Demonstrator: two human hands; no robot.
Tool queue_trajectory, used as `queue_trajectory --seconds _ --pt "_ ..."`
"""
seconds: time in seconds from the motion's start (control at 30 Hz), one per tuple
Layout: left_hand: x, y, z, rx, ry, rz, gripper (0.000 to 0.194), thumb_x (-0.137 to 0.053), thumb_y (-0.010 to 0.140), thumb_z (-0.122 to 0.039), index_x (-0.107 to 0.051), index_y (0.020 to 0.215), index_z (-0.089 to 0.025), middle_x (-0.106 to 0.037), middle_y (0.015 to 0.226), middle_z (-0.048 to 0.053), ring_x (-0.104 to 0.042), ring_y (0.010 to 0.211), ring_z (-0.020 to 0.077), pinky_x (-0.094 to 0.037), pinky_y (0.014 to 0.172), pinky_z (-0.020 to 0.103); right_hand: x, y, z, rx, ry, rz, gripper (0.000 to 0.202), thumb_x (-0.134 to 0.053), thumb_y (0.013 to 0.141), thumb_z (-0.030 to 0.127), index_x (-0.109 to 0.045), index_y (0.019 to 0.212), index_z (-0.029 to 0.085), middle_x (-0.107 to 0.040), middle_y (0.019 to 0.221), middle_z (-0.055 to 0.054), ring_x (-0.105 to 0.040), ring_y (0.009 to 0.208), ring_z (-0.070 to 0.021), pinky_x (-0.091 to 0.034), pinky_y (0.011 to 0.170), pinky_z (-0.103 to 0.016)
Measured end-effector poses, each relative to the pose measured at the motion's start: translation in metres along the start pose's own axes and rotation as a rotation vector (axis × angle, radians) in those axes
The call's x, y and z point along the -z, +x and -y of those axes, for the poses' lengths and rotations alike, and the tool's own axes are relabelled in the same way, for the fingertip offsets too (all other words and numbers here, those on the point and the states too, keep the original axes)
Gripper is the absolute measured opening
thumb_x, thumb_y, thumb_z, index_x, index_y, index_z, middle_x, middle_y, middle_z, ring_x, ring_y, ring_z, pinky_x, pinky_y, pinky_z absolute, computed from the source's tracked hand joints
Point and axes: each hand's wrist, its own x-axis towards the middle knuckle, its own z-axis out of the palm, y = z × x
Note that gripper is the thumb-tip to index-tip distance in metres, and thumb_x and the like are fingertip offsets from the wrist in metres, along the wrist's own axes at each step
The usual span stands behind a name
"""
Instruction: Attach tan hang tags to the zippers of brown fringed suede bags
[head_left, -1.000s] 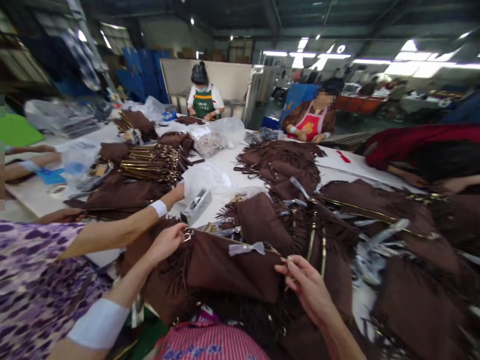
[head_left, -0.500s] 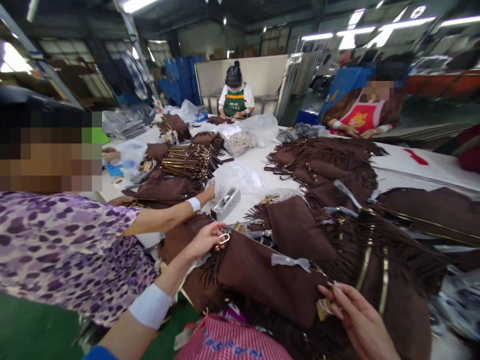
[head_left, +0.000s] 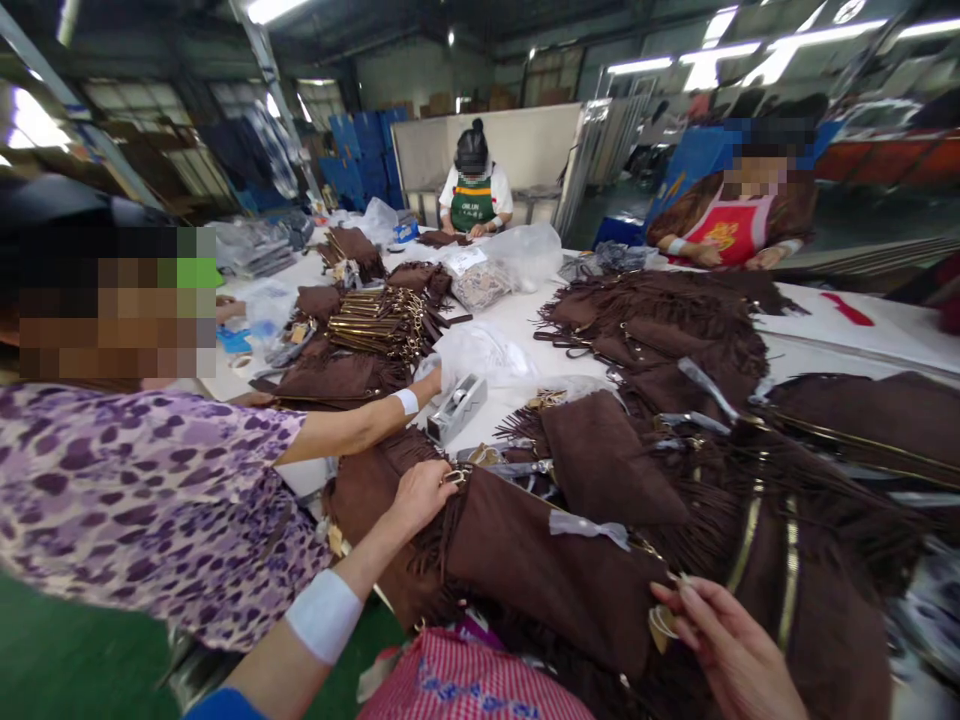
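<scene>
A brown fringed bag lies across the near side of the table, a strip of clear plastic on its upper edge. At the bag's left top corner, my left hand is closed, fingertips pinching a metal clasp. My right hand is closed at the right end, thumb and finger pinched on a small part by the bag's corner; the exact part is hidden by the fingers. Below those fingers hangs a tan tag on a white string.
A tape dispenser stands beyond my left hand. A co-worker's arm reaches in from the left. More brown bags lie behind and to the right, with gold-coloured zip strips farther back. Two other people sit across the table.
My left fingers have closed down on the clasp, which now lies against the bag's corner instead of standing up bright. My right hand keeps its pinch. The view has shifted slightly.
</scene>
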Motion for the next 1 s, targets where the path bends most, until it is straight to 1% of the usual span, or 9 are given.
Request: queue_trajectory --seconds 0.13,0.27,0.43,0.53,0.63,0.67,0.73,0.83,1.0 --pt "-0.001 -0.003 0.003 -0.017 -0.008 -0.022 0.006 -0.059 0.083 -0.019 -0.065 0.083 -0.018 -0.069 0.088 0.006 -0.061 0.086 0.0216 -0.041 0.077 0.028 0.001 0.004 -0.005 0.002 0.019 0.007 0.059 -0.094 0.038 0.049 -0.064 0.078 0.018 -0.077 0.071 -0.006 -0.047 0.047 -0.0038 -0.047 0.05 -0.011" --pt "-0.007 -0.004 0.006 -0.057 -0.052 -0.022 0.009 -0.058 0.084 -0.019 -0.063 0.077 -0.017 -0.068 0.08 0.004 -0.061 0.079 0.019 -0.04 0.072 0.026 0.004 0.008 -0.008 0.015 0.007 0.038 0.055 -0.093 0.045 0.048 -0.065 0.081 0.019 -0.077 0.073 -0.006 -0.048 0.048 -0.0038 -0.049 0.054 -0.01" --pt "-0.011 -0.004 0.011 -0.129 -0.111 -0.009 0.012 -0.058 0.084 -0.022 -0.061 0.074 -0.017 -0.066 0.077 0.003 -0.059 0.076 0.0175 -0.04 0.071 0.025 0.008 0.012 -0.01 0.01 0.012 0.042 0.054 -0.093 0.046 0.049 -0.065 0.08 0.019 -0.077 0.073 -0.005 -0.047 0.047 -0.0028 -0.049 0.056 -0.01" --pt "-0.009 -0.004 0.012 -0.165 -0.325 0.094 0.013 -0.058 0.085 -0.026 -0.064 0.078 -0.017 -0.063 0.071 0.001 -0.057 0.068 0.0143 -0.04 0.067 0.023 0.008 0.016 -0.013 0.022 0.017 0.042 0.052 -0.093 0.046 0.047 -0.065 0.08 0.019 -0.076 0.072 -0.004 -0.047 0.047 -0.0026 -0.048 0.054 -0.01" --pt "-0.012 -0.003 0.011 -0.093 -0.668 0.271 0.018 -0.06 0.082 -0.032 -0.064 0.086 -0.015 -0.058 0.062 -0.002 -0.052 0.055 0.0105 -0.037 0.056 0.02 0.009 0.02 -0.017 0.038 0.019 0.044 0.05 -0.093 0.048 0.047 -0.066 0.079 0.019 -0.074 0.068 -0.003 -0.047 0.047 -0.0025 -0.049 0.055 -0.01" --pt "-0.014 -0.003 0.01 -0.064 -0.759 0.313 0.021 -0.062 0.081 -0.034 -0.064 0.087 -0.014 -0.056 0.06 -0.003 -0.05 0.053 0.0095 -0.036 0.053 0.02 0.009 0.021 -0.018 0.043 0.021 0.041 0.05 -0.092 0.048 0.047 -0.066 0.079 0.018 -0.074 0.067 -0.003 -0.046 0.046 -0.0027 -0.048 0.054 -0.011" --pt "-0.018 -0.001 0.008 -0.042 -0.871 0.348 0.024 -0.063 0.079 -0.035 -0.062 0.089 -0.014 -0.057 0.061 -0.003 -0.049 0.05 0.0085 -0.035 0.05 0.019 0.01 0.021 -0.019 0.054 0.018 0.03 0.051 -0.092 0.048 0.048 -0.065 0.079 0.018 -0.074 0.068 -0.004 -0.046 0.045 -0.0034 -0.048 0.051 -0.012" --pt "-0.023 0.0 0.006 -0.073 -0.867 0.315 0.023 -0.062 0.079 -0.035 -0.062 0.089 -0.014 -0.057 0.061 -0.003 -0.05 0.05 0.0084 -0.035 0.05 0.019 0.013 0.021 -0.021 0.077 -0.026 0.017 0.052 -0.091 0.049 0.05 -0.065 0.08 0.018 -0.076 0.071 -0.006 -0.046 0.045 -0.0049 -0.047 0.047 -0.015" --pt "-0.022 -0.002 0.006 -0.088 -0.728 0.192 0.019 -0.054 0.086 -0.034 -0.059 0.086 -0.016 -0.054 0.057 -0.005 -0.049 0.051 0.0098 -0.036 0.054 0.02 0.016 0.023 -0.025 0.104 -0.063 0.007 0.053 -0.09 0.049 0.051 -0.065 0.083 0.019 -0.076 0.071 -0.004 -0.05 0.047 -0.0062 -0.05 0.053 -0.016"
